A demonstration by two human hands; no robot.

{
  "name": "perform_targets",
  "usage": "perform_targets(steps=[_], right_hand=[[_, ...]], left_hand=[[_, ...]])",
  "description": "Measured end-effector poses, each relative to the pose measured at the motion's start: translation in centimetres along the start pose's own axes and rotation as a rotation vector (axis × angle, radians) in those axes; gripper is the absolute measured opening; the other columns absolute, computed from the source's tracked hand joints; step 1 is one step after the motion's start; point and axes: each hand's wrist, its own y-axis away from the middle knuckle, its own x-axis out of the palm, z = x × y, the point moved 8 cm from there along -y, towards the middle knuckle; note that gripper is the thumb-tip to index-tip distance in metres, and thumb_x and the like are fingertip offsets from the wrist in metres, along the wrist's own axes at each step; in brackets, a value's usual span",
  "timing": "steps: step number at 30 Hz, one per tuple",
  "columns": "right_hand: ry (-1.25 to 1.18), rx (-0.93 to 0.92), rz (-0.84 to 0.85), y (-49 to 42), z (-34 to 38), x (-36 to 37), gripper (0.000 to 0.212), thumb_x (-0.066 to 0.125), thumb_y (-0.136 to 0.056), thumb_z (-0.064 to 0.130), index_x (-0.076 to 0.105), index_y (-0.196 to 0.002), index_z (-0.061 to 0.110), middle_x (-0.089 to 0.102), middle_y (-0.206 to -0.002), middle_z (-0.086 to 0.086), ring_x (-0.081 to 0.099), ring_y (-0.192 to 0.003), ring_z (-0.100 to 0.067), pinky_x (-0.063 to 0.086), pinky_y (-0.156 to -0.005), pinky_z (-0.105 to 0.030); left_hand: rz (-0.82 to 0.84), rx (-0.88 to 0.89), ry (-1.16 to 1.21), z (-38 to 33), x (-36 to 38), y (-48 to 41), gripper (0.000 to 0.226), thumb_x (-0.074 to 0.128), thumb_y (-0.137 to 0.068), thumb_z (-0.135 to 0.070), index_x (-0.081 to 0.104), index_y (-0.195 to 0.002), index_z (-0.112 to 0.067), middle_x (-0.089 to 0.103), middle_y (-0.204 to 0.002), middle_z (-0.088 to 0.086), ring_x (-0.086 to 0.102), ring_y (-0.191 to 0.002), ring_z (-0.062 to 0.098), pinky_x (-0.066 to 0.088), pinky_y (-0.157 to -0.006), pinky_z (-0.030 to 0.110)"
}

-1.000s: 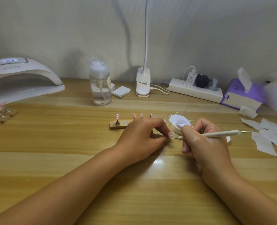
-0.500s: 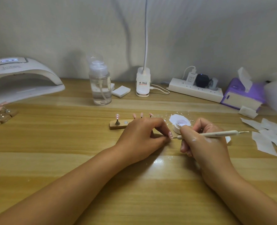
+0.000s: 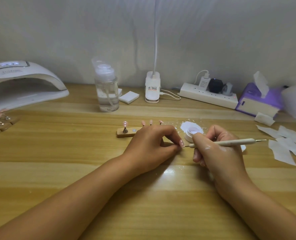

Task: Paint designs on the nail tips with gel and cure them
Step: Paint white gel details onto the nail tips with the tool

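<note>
Head view: the left hand keeps its grip pinched on a pink nail tip just above the bench. The right hand grasps a dotting pen, its fine point meeting that tip. A white gel pot sits just behind the right grip, a wooden stand behind the left grip, and the curing lamp well to its left.

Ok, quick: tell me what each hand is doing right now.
Left hand: closed, pinching a pink nail tip between thumb and forefinger.
Right hand: closed around the dotting pen, its point at the nail tip.
</note>
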Motion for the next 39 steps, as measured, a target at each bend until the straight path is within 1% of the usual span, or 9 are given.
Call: perform_targets(steps=[6, 10, 15, 21, 26, 28, 32, 35, 39], right_hand=[[0.002, -0.001, -0.01, 0.03, 0.04, -0.05, 0.04, 0.063, -0.082, 0.008, 0.046, -0.049, 0.023, 0.056, -0.042, -0.006, 0.041, -0.04, -0.01, 0.031, -0.055, -0.029], [-0.007, 0.01, 0.003, 0.14, 0.06, 0.13, 0.032, 0.062, -0.076, 0.015, 0.046, -0.05, 0.023, 0.057, -0.043, -0.007, 0.041, -0.042, -0.012, 0.032, -0.055, -0.031], [-0.003, 0.007, -0.01, 0.04, -0.04, -0.01, 0.036, 0.064, -0.08, 0.013, 0.047, -0.051, 0.022, 0.057, -0.043, -0.007, 0.041, -0.043, -0.014, 0.032, -0.055, -0.031], [-0.004, 0.007, -0.014, 0.09, 0.04, 0.03, 0.04, 0.064, -0.083, 0.009, 0.046, -0.049, 0.023, 0.056, -0.043, -0.007, 0.041, -0.04, -0.011, 0.031, -0.054, -0.029], [0.011, 0.022, -0.007, 0.27, 0.22, 0.22, 0.022, 0.059, -0.066, 0.022, 0.046, -0.049, 0.022, 0.057, -0.043, -0.007, 0.042, -0.042, -0.012, 0.032, -0.054, -0.03], [-0.018, 0.025, -0.036, 0.3, 0.27, -0.04, 0.02, 0.057, -0.063, 0.022, 0.046, -0.047, 0.023, 0.055, -0.042, -0.007, 0.042, -0.042, -0.01, 0.033, -0.052, -0.028], [-0.091, 0.024, -0.03, 0.21, 0.2, -0.13, 0.03, 0.062, -0.072, 0.014, 0.047, -0.049, 0.025, 0.057, -0.044, -0.008, 0.042, -0.037, -0.008, 0.034, -0.038, -0.015], [-0.087, 0.018, -0.009, 0.13, 0.12, 0.01, 0.039, 0.063, -0.081, 0.006, 0.047, -0.051, 0.024, 0.059, -0.046, -0.01, 0.043, -0.037, -0.01, 0.034, -0.038, -0.016], [-0.105, 0.017, 0.002, 0.12, 0.16, 0.15, 0.038, 0.063, -0.081, 0.005, 0.044, -0.053, 0.022, 0.06, -0.047, -0.011, 0.043, -0.038, -0.011, 0.035, -0.038, -0.017]], left_hand=[[-0.002, 0.01, -0.004, -0.08, -0.02, 0.0, 0.011, 0.074, -0.084, -0.019, 0.07, -0.081, -0.029, 0.052, -0.061, -0.045, 0.053, -0.057, -0.004, 0.006, -0.085, -0.011], [0.0, 0.01, -0.012, -0.13, -0.04, -0.03, 0.011, 0.074, -0.083, -0.019, 0.07, -0.081, -0.029, 0.052, -0.061, -0.046, 0.053, -0.057, -0.005, 0.006, -0.084, -0.011], [0.011, 0.012, -0.024, -0.17, -0.02, 0.03, 0.012, 0.074, -0.084, -0.018, 0.069, -0.081, -0.029, 0.05, -0.059, -0.047, 0.052, -0.057, -0.007, 0.008, -0.081, -0.012], [0.019, 0.002, -0.024, -0.08, 0.03, -0.01, 0.008, 0.073, -0.084, -0.019, 0.07, -0.084, -0.026, 0.049, -0.059, -0.048, 0.052, -0.057, -0.007, 0.003, -0.084, -0.012], [0.024, 0.006, -0.031, -0.17, 0.04, 0.01, 0.012, 0.073, -0.084, -0.018, 0.069, -0.082, -0.029, 0.05, -0.061, -0.048, 0.052, -0.057, -0.003, 0.006, -0.079, -0.013], [0.026, 0.007, -0.031, -0.21, 0.06, 0.01, 0.013, 0.073, -0.084, -0.019, 0.068, -0.081, -0.031, 0.05, -0.061, -0.048, 0.052, -0.057, -0.004, 0.006, -0.079, -0.013], [0.028, 0.001, -0.024, -0.14, 0.08, 0.02, 0.012, 0.073, -0.084, -0.02, 0.069, -0.082, -0.03, 0.051, -0.062, -0.048, 0.052, -0.058, -0.005, 0.003, -0.082, -0.013], [0.029, 0.001, -0.027, -0.2, 0.05, 0.02, 0.015, 0.073, -0.084, -0.02, 0.066, -0.081, -0.033, 0.05, -0.061, -0.048, 0.052, -0.058, -0.006, 0.002, -0.083, -0.012], [0.029, 0.005, -0.031, -0.26, 0.0, 0.04, 0.016, 0.073, -0.084, -0.019, 0.066, -0.081, -0.033, 0.05, -0.061, -0.048, 0.052, -0.059, -0.005, 0.006, -0.081, -0.012]])
